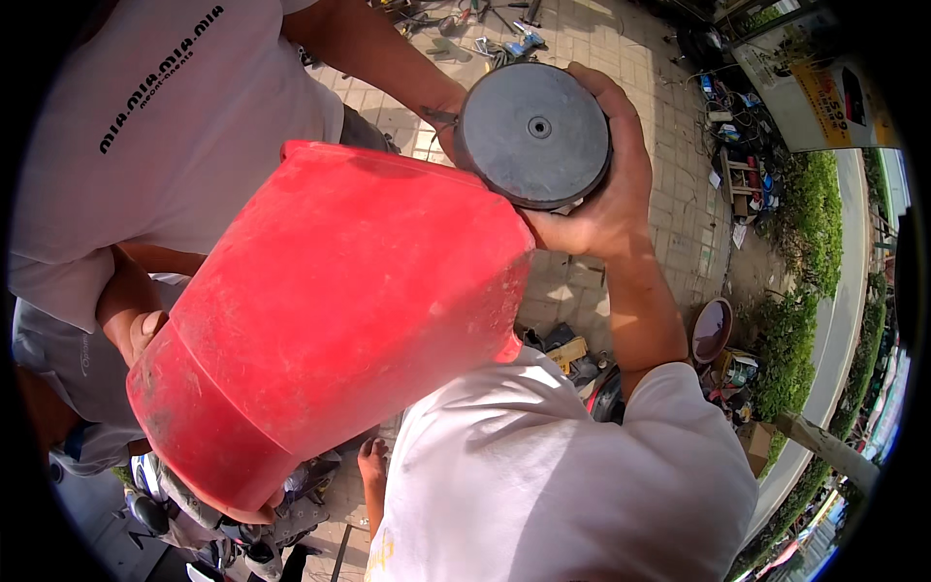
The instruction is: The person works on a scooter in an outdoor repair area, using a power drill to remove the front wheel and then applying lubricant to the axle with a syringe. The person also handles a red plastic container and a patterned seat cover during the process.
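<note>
My right hand [621, 165] is wrapped round the edge of a round dark grey disc [533, 126] with a small hole at its centre. Another person's hand [448, 114] meets the disc from its left side. A large scuffed red plastic tub-like piece [339, 301] hangs tilted across the middle, one corner overlapping close to the disc. That person's other hand [145, 335] rests at the piece's left side. Under its lower edge a few fingers [257, 512] show; whether they belong to my left hand I cannot tell, since the arm is hidden.
A person in a white shirt [204, 126] stands close at upper left, someone in grey [82, 364] below. Tools [514, 41] lie on the paving [669, 175]. A basin [712, 330], a cardboard box [756, 444] and clutter line the hedge [813, 209] at right.
</note>
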### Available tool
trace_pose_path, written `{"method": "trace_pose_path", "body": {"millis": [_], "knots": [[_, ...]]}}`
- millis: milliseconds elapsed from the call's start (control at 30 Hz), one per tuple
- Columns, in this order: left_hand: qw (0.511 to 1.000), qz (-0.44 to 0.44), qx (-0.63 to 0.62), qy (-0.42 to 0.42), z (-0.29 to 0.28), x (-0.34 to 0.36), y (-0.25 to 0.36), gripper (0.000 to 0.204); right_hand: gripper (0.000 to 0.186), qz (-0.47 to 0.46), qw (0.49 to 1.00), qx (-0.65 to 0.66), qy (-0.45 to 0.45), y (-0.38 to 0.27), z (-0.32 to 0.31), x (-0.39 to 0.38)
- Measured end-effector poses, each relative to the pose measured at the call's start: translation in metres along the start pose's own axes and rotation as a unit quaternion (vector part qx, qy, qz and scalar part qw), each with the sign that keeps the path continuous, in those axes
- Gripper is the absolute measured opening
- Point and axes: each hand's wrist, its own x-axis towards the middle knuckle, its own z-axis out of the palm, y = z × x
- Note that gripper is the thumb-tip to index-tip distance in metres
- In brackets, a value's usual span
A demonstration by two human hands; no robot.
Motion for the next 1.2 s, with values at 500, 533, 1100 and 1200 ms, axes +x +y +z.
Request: {"method": "trace_pose_path", "body": {"millis": [500, 533, 1100, 1200], "knots": [[0.989, 0.126, 0.059, -0.050, 0.019, 0.073, 0.112, 0.031, 0.087, 0.041, 0.991, 0.109, 0.063, -0.071, -0.083, 0.009], [0.996, 0.087, 0.019, -0.032, 0.026, 0.070, 0.121, 0.031, 0.086, 0.021, 0.994, 0.098, 0.053, -0.068, -0.083, 0.008], [0.982, 0.154, 0.069, -0.090, -0.011, 0.083, 0.015, 0.035, 0.095, 0.022, 0.998, 0.046, 0.041, -0.047, -0.071, 0.003], [0.973, 0.184, 0.116, -0.080, -0.004, 0.080, 0.015, 0.036, 0.095, -0.003, 0.999, 0.015, 0.032, -0.033, -0.071, -0.003]]}}
